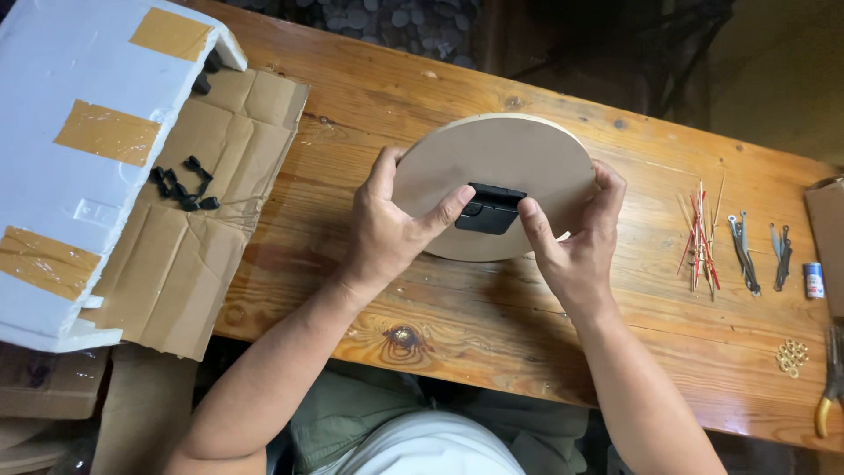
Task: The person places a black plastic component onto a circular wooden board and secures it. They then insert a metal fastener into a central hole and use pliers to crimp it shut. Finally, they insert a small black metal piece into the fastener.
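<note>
A round tan wooden disc (505, 158) is held tilted above the wooden table (492, 308). A small black box-shaped mechanism (489, 209) sits on the disc's face near its middle. My left hand (396, 230) grips the disc's left rim, its thumb pressing the box's left side. My right hand (576, 242) grips the disc's right rim, its thumb against the box's right side.
Thin red and tan sticks (702, 236) and dark metal pointers (745, 253) lie at the right, with a small battery (814, 281), gold rings (792, 355) and pliers (830, 387). A white foam box (79, 158) and cardboard (185, 255) with small black parts (183, 183) lie at the left.
</note>
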